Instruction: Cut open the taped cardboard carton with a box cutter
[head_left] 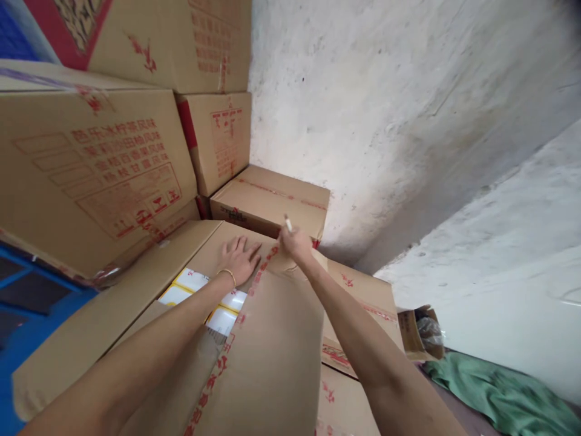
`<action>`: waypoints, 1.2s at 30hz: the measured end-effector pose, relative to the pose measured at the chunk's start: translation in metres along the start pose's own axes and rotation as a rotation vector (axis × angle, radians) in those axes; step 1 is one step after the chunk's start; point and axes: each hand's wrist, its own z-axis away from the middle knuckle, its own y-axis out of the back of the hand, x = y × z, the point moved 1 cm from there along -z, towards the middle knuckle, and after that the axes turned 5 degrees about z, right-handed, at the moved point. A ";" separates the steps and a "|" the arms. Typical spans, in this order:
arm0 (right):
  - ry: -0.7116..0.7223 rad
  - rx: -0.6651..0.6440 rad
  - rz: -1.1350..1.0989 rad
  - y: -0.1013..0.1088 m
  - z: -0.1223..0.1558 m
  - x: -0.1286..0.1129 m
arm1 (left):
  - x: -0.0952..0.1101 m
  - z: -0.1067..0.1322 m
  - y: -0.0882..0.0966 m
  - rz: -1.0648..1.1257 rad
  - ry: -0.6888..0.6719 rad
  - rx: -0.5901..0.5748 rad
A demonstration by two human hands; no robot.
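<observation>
A large cardboard box (272, 339) lies in front of me, its top seam run with red-printed tape (218, 369). My left hand (238, 257) rests flat, fingers spread, on the left flap near the far end of the seam; a thin bracelet circles the wrist. My right hand (295, 242) is closed around a small white-tipped tool (288, 224), held at the far end of the taped seam. The left flap is partly lifted, and white and yellow packets (200, 293) show inside the box.
Stacked cardboard boxes with red print (95, 175) rise on the left, and a smaller box (272, 203) sits beyond my hands. A rough white wall (385, 121) stands behind. A blue frame (27, 284) is at left. A green cloth (494, 390) and small open carton (415, 333) lie lower right.
</observation>
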 end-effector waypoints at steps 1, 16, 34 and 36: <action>-0.046 0.103 -0.104 0.015 0.000 0.010 | 0.000 -0.001 0.000 0.001 0.007 -0.018; -0.155 0.267 -0.898 0.092 0.020 0.063 | 0.053 0.129 0.037 0.097 -0.475 -0.271; -0.203 0.083 -0.963 0.164 0.099 0.110 | 0.079 0.251 0.153 -0.202 -0.492 -0.096; 0.039 0.171 -0.904 0.181 0.140 0.077 | 0.082 0.252 0.154 -0.224 -0.495 -0.084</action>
